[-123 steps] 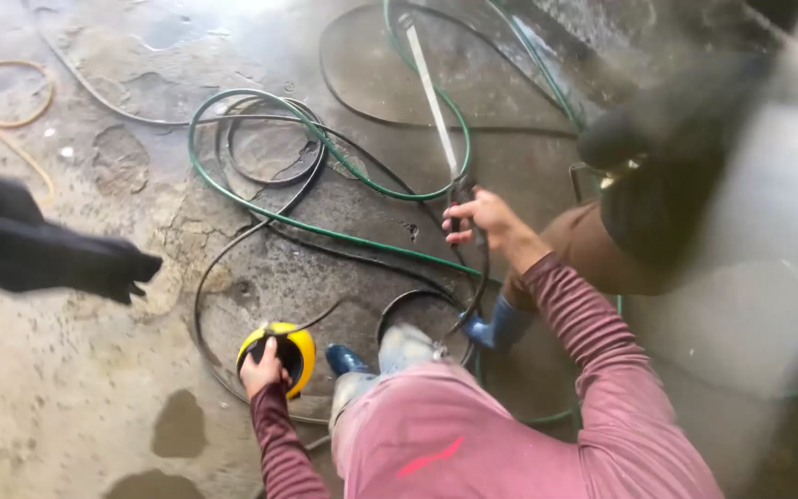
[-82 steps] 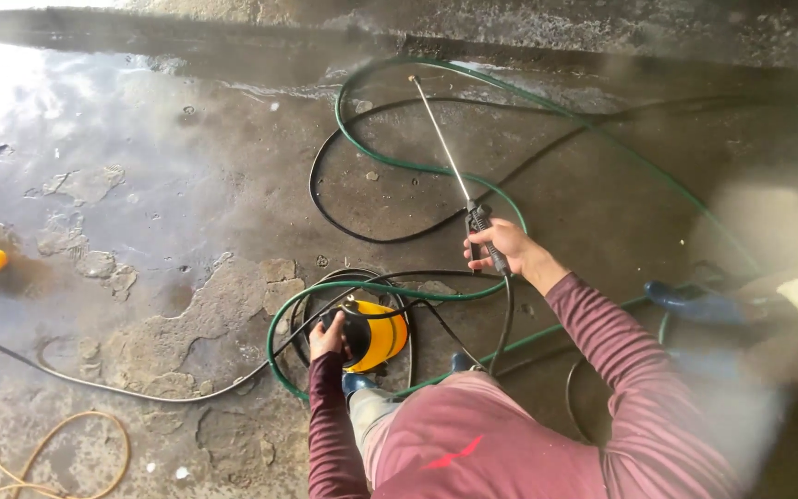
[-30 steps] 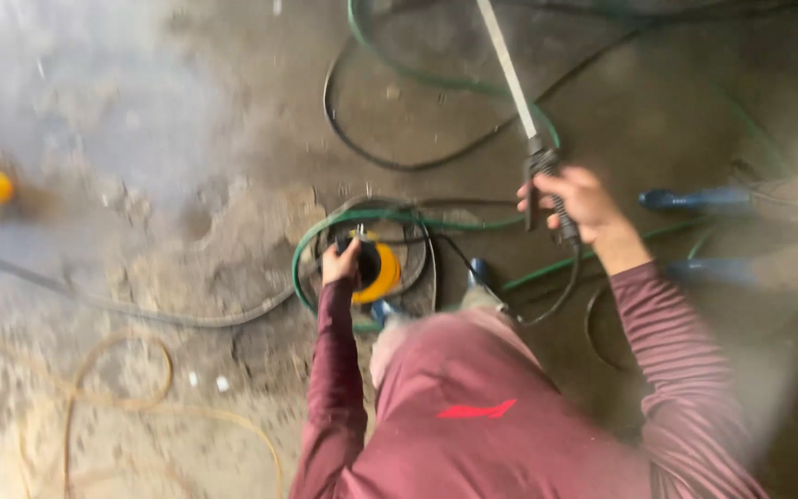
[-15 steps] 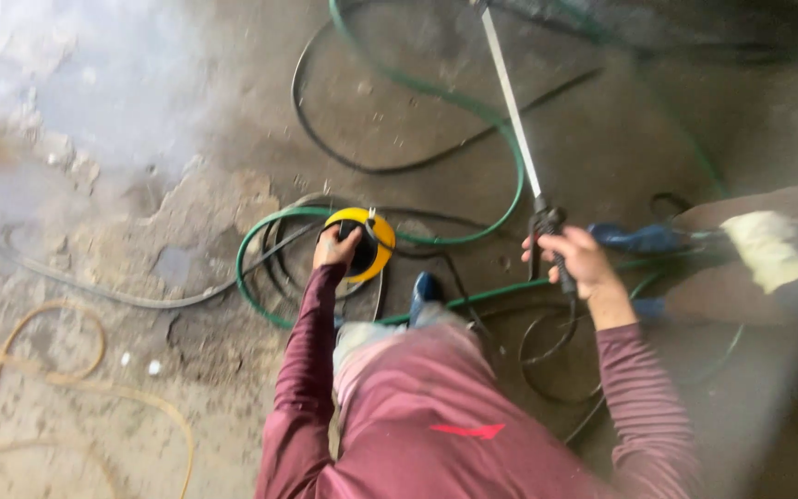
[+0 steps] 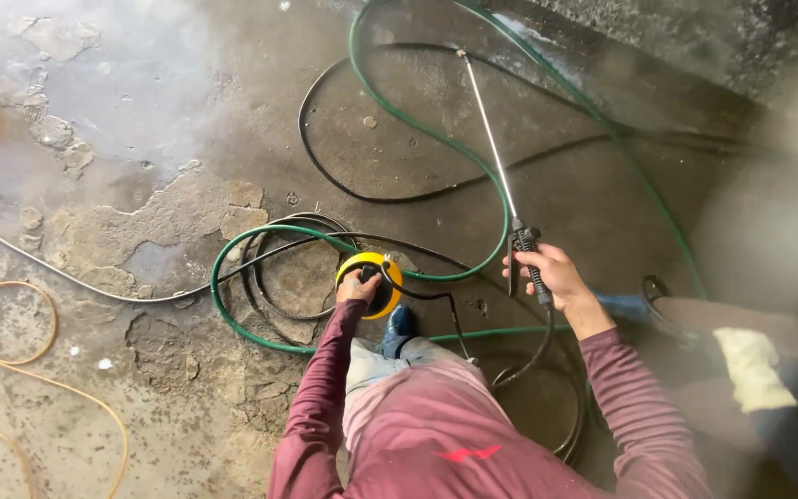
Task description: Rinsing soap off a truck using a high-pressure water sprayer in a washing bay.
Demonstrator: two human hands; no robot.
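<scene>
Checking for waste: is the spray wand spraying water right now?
Cannot tell. No jet shows at the spray wand tip; the right hand grips its handle.

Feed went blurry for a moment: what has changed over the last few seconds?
Little. The person walked on, carrying the yellow unit across the hose loops; the lance swung slightly. Left hand still grips the unit, right hand the spray gun.

1 green hose [image 5: 436,139], 1 spray lance [image 5: 496,157], 1 yellow unit [image 5: 373,282], 2 hands, blk cables: count unclear.
</scene>
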